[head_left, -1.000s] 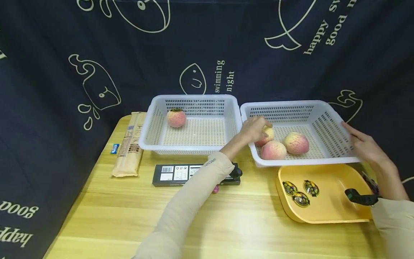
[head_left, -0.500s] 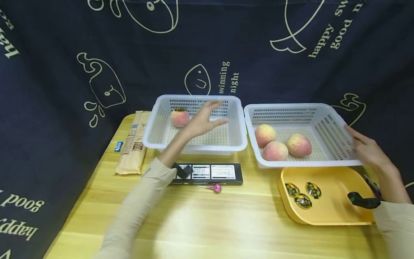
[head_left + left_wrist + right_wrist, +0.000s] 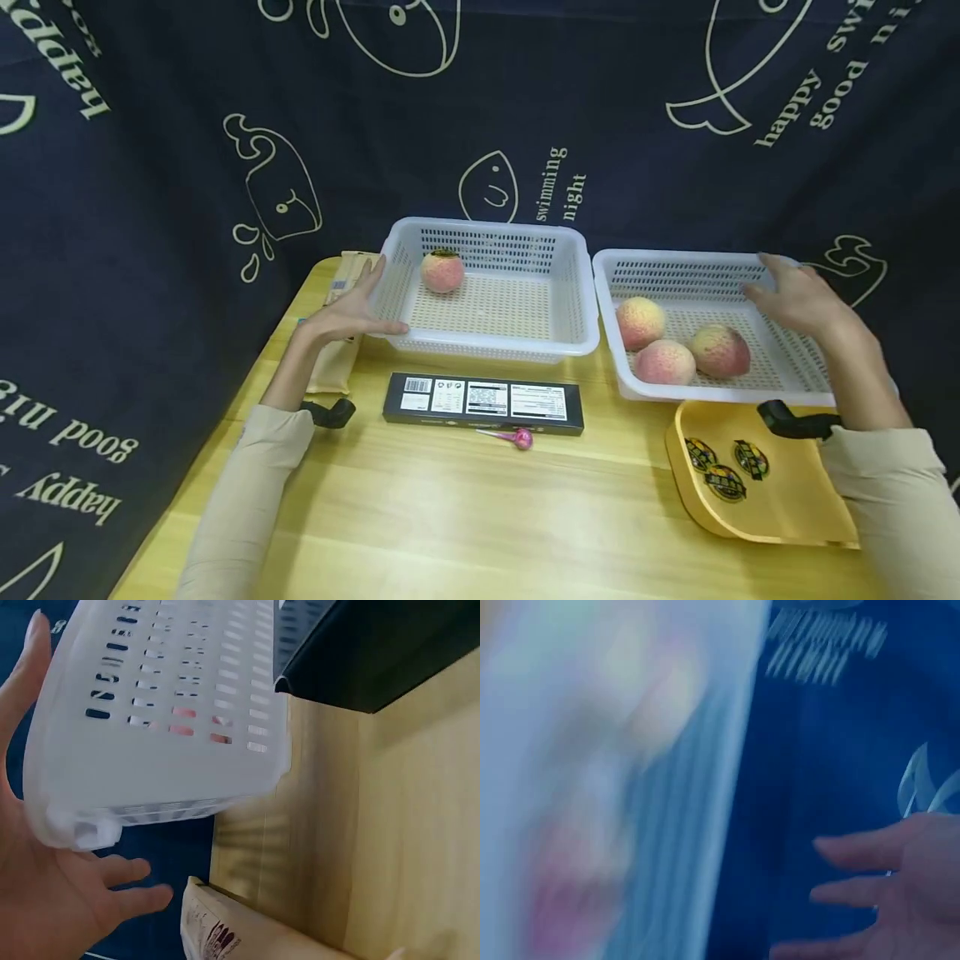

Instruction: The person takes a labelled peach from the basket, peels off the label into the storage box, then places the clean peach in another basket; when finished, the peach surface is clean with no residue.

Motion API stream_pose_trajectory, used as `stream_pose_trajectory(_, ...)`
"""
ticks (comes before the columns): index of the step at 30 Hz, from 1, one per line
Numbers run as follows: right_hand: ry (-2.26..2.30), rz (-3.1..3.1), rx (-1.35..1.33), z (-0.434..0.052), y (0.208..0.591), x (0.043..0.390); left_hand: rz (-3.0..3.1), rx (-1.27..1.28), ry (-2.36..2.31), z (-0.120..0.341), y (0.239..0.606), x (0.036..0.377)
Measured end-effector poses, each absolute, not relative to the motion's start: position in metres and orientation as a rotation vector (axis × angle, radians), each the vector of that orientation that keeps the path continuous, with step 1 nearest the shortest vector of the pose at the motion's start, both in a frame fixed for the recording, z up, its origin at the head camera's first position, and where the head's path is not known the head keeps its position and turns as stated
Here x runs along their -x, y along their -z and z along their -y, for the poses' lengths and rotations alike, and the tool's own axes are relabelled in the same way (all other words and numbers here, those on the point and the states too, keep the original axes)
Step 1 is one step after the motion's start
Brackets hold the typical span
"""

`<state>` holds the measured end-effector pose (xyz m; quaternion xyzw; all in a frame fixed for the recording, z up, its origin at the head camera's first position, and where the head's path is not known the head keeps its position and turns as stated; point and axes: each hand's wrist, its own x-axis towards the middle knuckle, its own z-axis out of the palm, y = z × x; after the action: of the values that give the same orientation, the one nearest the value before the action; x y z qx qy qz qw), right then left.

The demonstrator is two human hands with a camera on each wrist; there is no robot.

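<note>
My left hand (image 3: 348,312) is at the left end of a white perforated plastic basket (image 3: 480,343), fingers and thumb spread along its rim. In the left wrist view the palm is close beside that basket's corner (image 3: 82,825). Inside lies one peach (image 3: 442,273) with a dark label on top. My right hand (image 3: 806,296) is over the back right part of a second white basket (image 3: 675,260), its fingers extended and holding nothing. Three peaches, one of them the front peach (image 3: 665,363), lie in its left half. The right wrist view is blurred.
A yellow tray (image 3: 795,492) with three round dark labels overlaps the right basket's front edge. A flat black box (image 3: 483,402) and a pink lollipop (image 3: 522,438) lie in front of the left basket. A long beige packet (image 3: 333,367) is partly behind the left hand. Dark printed cloth (image 3: 600,100) hangs behind.
My left hand has left a peach in the right basket and swung left to the left basket's end. The right hand has moved from the right basket's rim inward and back. The head view has shifted.
</note>
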<state>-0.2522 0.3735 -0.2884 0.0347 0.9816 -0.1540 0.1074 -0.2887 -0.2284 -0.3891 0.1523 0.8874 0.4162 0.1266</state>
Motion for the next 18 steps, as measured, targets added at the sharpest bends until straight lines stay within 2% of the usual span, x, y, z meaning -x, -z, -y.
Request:
stream_pose_trajectory(5, 0.783, -2.865, 0.269, -0.249, 0.265, 0.287, -2.529, -0.445, -1.346, 0.232, 0.393, 0.285)
stream_pose_trajectory(9, 1.098, -2.671, 0.443, -0.155, 0.283, 0.319, -2.482, -0.424, -1.415, 0.236, 0.391, 0.284)
stream_pose_trajectory(13, 1.344, -2.394, 0.378, -0.085, 0.321, 0.349, -2.44, -0.394, -1.468, 0.234, 0.392, 0.285)
stream_pose_trajectory(18, 1.539, -2.16, 0.113, -0.036, 0.362, 0.371, -2.399, -0.376, -1.491, 0.228, 0.4, 0.286)
